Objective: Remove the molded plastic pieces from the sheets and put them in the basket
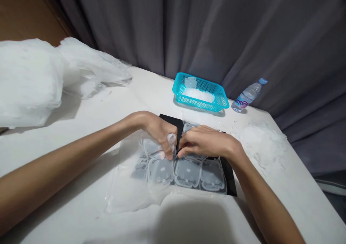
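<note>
Several grey, rounded-square moulded pieces [187, 172] lie in rows on a black board [229, 181], with thin translucent film [129, 191] around and under their left side. My left hand [162, 134] is closed over the upper left pieces, with a crumpled bit of clear film [171, 138] between its thumb and fingers. Close beside it, my right hand [198, 140] is bent down over the upper middle pieces, its fingers pressed together. Whatever lies between the right fingertips is too small to make out.
A turquoise basket [200, 105] holding white material and one clear piece stands at the back, beside a water bottle [247, 97]. Large white plastic bags [29, 81] fill the left back. Crumpled film scraps [263, 143] lie at the right. A grey curtain [189, 27] hangs behind.
</note>
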A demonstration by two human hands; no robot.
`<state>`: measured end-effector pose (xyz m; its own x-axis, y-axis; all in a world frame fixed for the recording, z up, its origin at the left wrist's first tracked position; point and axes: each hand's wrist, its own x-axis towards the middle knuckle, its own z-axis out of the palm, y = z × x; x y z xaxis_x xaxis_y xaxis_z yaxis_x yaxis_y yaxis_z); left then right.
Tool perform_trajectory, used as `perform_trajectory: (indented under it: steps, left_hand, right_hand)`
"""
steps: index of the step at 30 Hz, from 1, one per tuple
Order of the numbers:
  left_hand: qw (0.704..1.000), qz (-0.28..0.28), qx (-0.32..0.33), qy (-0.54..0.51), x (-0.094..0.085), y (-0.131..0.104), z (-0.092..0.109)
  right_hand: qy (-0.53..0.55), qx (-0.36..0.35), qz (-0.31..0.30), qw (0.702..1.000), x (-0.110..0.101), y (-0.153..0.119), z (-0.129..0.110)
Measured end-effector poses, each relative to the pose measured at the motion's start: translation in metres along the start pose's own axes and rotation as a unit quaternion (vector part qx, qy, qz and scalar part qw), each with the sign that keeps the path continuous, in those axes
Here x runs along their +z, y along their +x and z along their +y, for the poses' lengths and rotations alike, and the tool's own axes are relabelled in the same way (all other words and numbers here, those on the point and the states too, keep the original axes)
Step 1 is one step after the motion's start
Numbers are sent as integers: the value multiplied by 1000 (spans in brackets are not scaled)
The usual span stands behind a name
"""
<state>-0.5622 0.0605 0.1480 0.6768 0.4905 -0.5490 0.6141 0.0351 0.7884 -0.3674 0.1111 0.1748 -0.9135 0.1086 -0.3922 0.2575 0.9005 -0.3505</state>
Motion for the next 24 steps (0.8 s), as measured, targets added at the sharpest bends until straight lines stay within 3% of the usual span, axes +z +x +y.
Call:
perform_trajectory:
  steps: [17, 24]
  left_hand:
    - [1000, -6, 12, -21, -1, 3, -6]
    - [1000, -10, -5, 1, -2, 1, -4]
  right_hand:
    - [11, -9, -3, 1000, 2, 1, 2]
    - [27, -1, 23, 999, -10, -15, 8]
